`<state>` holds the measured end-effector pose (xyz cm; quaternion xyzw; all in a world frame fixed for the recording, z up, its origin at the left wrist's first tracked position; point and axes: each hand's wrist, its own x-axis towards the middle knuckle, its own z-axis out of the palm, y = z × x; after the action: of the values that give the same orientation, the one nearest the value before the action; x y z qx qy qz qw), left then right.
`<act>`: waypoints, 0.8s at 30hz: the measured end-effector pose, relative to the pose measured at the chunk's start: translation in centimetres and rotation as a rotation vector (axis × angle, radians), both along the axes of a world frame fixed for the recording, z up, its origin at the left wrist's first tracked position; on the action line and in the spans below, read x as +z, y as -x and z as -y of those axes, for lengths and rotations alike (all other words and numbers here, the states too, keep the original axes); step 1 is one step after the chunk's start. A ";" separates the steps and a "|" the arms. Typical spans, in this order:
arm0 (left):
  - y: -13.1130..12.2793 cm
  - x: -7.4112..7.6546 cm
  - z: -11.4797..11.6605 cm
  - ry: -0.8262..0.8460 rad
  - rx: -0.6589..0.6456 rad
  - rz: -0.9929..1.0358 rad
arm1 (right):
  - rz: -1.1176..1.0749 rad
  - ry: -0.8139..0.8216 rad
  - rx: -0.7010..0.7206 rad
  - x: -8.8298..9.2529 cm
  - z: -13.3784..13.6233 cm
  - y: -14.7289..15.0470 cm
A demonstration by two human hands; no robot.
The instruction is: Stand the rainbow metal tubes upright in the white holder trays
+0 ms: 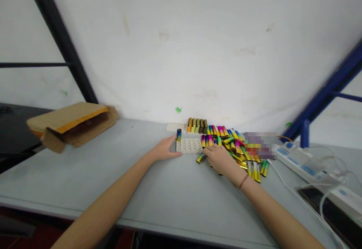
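Observation:
A white tray with rows of round holes [190, 146] lies on the grey table, with one rainbow-coloured battery [178, 135] standing upright in its far left corner. My left hand [165, 149] rests against the tray's left edge, fingers stretched along it. My right hand [219, 158] lies on the near edge of a heap of colourful batteries [236, 147] just right of the tray; its fingers curl down into the heap, and what they hold is hidden. A second tray [175, 127] lies behind, and beside it a row of upright batteries [197, 125].
An open cardboard box [70, 125] lies on its side at the far left of the table. White power strips with cables [304, 164] and a dark phone [330, 213] lie at the right. A white wall stands behind, flanked by a black frame and a blue one.

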<state>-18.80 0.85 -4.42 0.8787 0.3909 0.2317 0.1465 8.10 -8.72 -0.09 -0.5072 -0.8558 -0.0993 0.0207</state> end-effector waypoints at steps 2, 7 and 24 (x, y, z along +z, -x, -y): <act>0.0 0.0 0.0 0.011 0.002 -0.007 | -0.001 -0.007 0.001 -0.5 0.2 0.2; 0.0 0.1 0.0 0.010 -0.025 -0.012 | -0.010 -0.022 0.026 -0.6 1.1 0.6; 0.2 0.1 -0.2 0.029 -0.047 0.010 | -1.704 0.352 -0.146 1.1 0.2 -0.6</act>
<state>-19.02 1.03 -4.31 0.8841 0.3729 0.2271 0.1664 8.75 -8.91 0.97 -0.4582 -0.5171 0.4465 0.5686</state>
